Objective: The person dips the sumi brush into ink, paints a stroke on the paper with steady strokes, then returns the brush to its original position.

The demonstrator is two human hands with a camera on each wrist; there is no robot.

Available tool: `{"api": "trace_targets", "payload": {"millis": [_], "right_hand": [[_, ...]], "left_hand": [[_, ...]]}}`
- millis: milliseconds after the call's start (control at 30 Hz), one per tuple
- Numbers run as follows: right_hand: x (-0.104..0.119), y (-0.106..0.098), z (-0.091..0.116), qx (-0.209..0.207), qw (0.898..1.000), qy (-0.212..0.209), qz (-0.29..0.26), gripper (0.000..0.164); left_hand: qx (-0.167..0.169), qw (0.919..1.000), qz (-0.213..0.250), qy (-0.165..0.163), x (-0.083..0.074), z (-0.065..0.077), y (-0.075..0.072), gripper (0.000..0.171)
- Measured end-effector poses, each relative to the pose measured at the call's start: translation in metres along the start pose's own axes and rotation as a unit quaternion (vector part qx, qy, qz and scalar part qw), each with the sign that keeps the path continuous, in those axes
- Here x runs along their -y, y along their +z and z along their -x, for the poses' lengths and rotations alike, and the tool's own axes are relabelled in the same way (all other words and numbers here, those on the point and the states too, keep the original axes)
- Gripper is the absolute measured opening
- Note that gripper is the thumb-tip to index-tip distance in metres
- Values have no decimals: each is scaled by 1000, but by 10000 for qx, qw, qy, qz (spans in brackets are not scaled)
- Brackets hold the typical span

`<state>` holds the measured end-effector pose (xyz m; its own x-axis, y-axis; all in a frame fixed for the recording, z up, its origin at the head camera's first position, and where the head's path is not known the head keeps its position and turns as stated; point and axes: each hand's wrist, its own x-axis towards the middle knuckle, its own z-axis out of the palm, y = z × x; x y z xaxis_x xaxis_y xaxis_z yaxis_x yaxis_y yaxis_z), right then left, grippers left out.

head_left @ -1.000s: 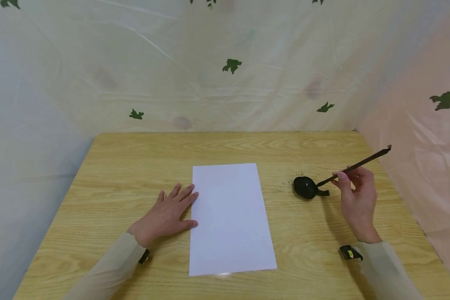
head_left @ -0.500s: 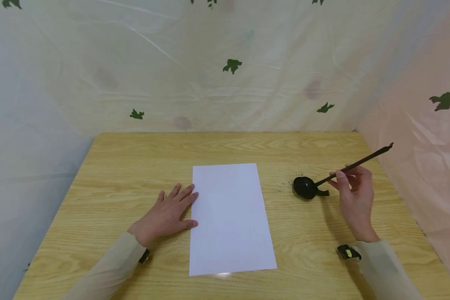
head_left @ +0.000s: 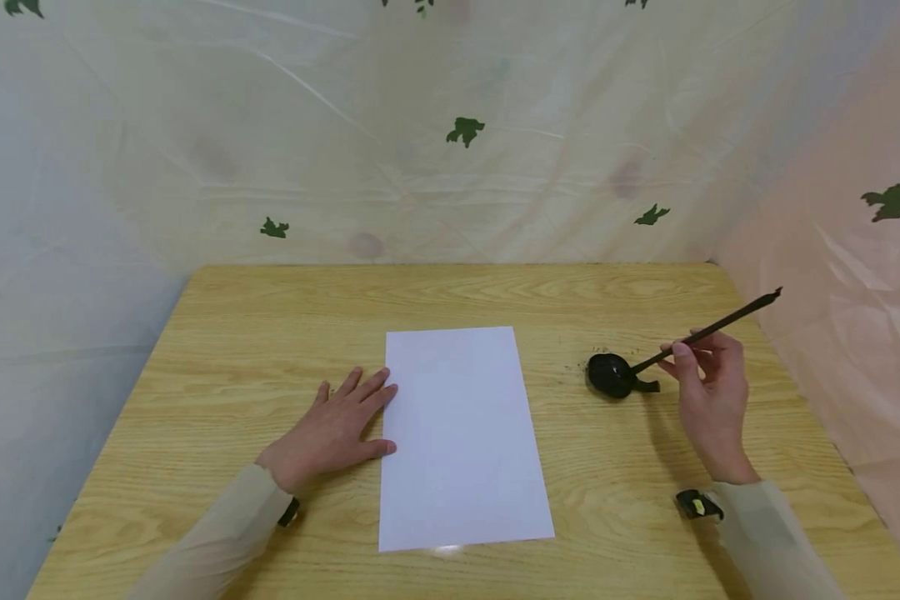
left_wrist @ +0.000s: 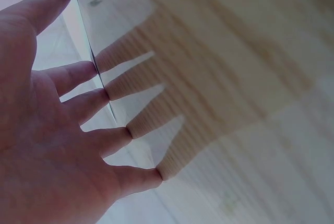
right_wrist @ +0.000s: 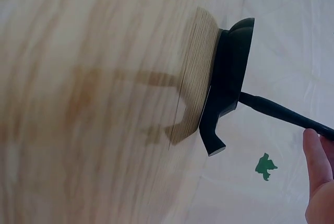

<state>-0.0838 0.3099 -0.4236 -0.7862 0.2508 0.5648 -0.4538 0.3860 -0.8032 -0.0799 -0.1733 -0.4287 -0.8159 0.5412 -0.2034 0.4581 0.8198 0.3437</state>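
Note:
My left hand (head_left: pixel 326 433) lies with spread, straight fingers on the left edge of a blank white sheet of paper (head_left: pixel 461 433). In the left wrist view, the fingertips of that hand (left_wrist: pixel 78 125) press down along the sheet's edge. My right hand (head_left: pixel 712 408) pinches a dark writing brush (head_left: pixel 735 319) between thumb and fingers, its tail end slanting up to the right. The brush's lower end is in a small black ink dish (head_left: pixel 607 375) with a curved stem. From the right wrist, the brush (right_wrist: pixel 282 112) enters over the dish's rim (right_wrist: pixel 245 51); its tip is hidden inside.
The wooden table (head_left: pixel 270 308) bears dark specks around the dish. Pale curtains (head_left: pixel 345 150) with green leaf-like shapes close off the back and both sides. A black wrist camera (head_left: pixel 697 504) sits under the right cuff, another (head_left: pixel 288 512) under the left.
My right hand has shifted slightly left with the brush, whose lower end stays at the dish. The left hand and the paper keep their places.

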Motion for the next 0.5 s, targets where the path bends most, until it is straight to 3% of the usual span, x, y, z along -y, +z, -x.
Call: {"api": "trace_targets", "payload": {"millis": [500], "right_hand": [[4, -2, 1, 32, 9993, -31, 373, 32]], "left_hand": [[-43, 10000, 10, 41, 1, 0, 1, 81]]}}
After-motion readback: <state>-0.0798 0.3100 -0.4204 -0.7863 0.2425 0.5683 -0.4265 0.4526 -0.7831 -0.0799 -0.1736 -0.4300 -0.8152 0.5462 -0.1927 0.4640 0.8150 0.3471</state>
